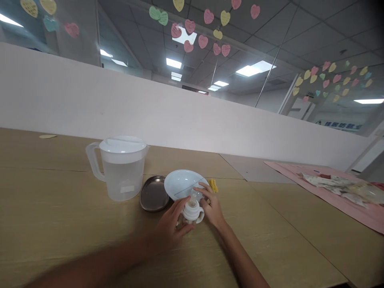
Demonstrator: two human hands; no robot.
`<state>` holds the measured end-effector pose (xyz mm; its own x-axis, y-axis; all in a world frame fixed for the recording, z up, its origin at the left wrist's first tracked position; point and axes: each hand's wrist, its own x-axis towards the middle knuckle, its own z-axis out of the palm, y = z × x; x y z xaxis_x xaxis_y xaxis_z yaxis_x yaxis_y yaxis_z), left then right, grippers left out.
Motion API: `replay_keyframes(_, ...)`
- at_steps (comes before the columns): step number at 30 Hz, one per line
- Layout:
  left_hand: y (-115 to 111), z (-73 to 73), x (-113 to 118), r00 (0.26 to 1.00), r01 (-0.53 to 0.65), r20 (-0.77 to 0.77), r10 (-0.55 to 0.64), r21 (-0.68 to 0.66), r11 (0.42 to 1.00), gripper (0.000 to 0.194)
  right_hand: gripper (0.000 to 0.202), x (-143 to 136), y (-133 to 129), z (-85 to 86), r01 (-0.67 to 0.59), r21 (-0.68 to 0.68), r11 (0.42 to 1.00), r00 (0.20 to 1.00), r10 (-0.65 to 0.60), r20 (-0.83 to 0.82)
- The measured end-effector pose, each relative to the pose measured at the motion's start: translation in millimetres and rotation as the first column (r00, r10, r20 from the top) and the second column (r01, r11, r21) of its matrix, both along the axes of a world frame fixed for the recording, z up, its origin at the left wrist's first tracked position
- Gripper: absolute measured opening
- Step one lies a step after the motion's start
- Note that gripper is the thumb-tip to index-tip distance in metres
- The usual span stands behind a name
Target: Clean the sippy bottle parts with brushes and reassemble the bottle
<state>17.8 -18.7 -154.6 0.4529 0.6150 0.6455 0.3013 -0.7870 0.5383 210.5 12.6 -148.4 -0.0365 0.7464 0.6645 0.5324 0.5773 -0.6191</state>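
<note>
A white baby bottle [191, 211] with side handles and a clear nipple stands tilted at the centre, in front of the white bowl [180, 178]. My left hand [174, 224] grips the bottle from its left side, thumb and fingers around the body. Just behind the nipple, my right hand [211, 202] pinches a clear dome-shaped cap [196, 194] over the bowl's near right edge. A thin stick or line lies across the bowl.
Left of the bowl are a round metal tray [154, 194] and a clear pitcher [123, 176] of liquid. Something yellow [213, 185] sits right of the bowl. A pink cloth [330, 192] with plastic wrapping lies far right; a white partition [180, 120] rises behind.
</note>
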Motion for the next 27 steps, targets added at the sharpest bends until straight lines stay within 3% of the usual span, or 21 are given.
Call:
replay_keyframes(6,-1,0.4,0,1.000,0.017,0.000,-0.017,-0.032,0.999,0.063,0.026,-1,-3,3.6,0.079,0.064,0.995,0.994,-0.084,0.074)
replay_keyframes(10,0,-1.5,0,1.000,0.015,0.001,-0.015,-0.029,0.999,0.065,0.030,-3,-11,9.2,0.154,0.146,0.977,0.980,-0.169,0.100)
replay_keyframes(16,1,-9.9,1,0.999,-0.001,0.038,0.004,-0.066,0.998,0.075,0.033,-18,-28,7.6,-0.104,0.239,0.965,0.980,0.058,0.190)
replay_keyframes(20,1,-8.9,-2,0.999,0.016,0.032,-0.011,-0.136,0.991,0.078,0.033,-27,-32,5.6,-0.092,0.183,0.979,0.989,0.068,0.133)
replay_keyframes(27,-6,5.8,-3,1.000,0.008,-0.011,-0.010,-0.221,0.975,0.067,0.027,-27,-39,19.1,-0.175,0.123,0.977,0.980,0.162,0.116)
